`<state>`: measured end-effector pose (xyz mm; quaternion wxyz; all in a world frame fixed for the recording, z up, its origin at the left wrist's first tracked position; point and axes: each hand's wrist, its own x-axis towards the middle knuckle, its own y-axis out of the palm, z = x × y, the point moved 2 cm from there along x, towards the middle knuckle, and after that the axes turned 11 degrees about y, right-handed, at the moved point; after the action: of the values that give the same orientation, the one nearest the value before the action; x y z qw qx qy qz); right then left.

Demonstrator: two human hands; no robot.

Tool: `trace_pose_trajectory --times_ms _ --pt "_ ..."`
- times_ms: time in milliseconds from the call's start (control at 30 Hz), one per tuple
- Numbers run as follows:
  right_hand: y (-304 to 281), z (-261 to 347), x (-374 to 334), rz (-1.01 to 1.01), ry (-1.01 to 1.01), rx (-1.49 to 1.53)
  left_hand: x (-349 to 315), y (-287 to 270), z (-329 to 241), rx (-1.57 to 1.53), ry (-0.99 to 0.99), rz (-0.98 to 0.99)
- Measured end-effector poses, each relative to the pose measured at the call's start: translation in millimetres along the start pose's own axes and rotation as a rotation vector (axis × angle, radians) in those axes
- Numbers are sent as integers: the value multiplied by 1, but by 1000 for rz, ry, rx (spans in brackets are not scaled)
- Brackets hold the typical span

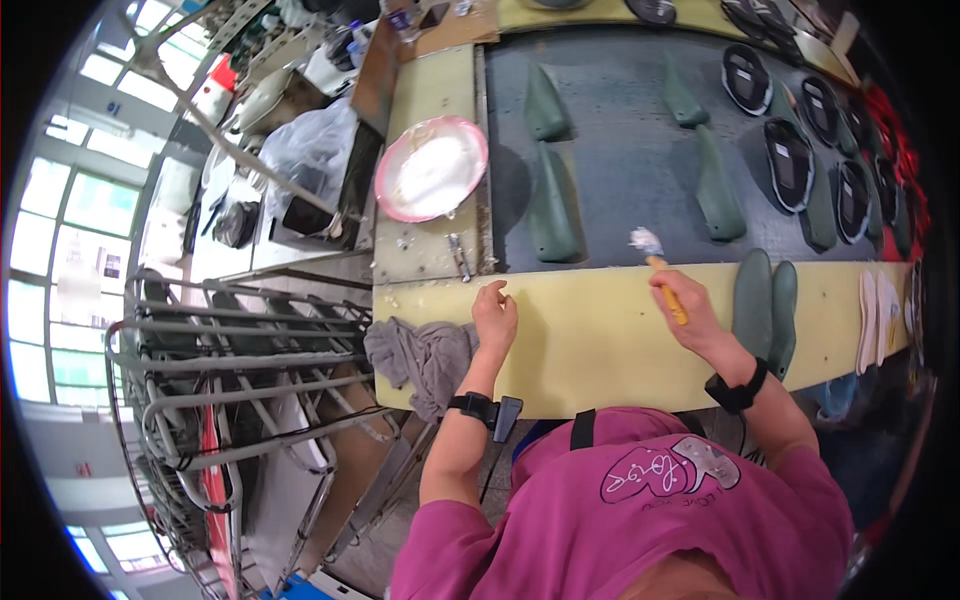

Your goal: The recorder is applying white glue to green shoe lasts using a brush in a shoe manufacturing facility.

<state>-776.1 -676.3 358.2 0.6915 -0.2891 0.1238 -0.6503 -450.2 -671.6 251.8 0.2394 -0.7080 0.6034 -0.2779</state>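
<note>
While the right hand (686, 306) holds a small brush (656, 262) by its yellow handle, white tip pointing ahead, the left hand (496, 318) looks empty, fingers loosely bent, near a pink-rimmed bowl (379, 190) ahead and to its left. The brush should feel light, with a stiff handle and a soft, maybe sticky tip, so the handle is best to hold.

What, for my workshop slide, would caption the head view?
Right hand holds a yellow-handled brush, left hand near a grey cloth, green shoe lasts on the bench.
</note>
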Motion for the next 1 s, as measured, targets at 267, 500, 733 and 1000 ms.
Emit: trace_pose_trajectory --times_ms 267,500,733,1000 --pt "141 72 73 235 -405 79 -55 -50 33 478 104 -139" --pt "258 100 134 266 -374 -98 -55 -35 37 714 172 -249" --pt "332 90 129 346 -308 -300 -53 -37 41 692 184 -190" --pt "314 87 112 263 -332 -320 -56 -36 38 611 238 -152"
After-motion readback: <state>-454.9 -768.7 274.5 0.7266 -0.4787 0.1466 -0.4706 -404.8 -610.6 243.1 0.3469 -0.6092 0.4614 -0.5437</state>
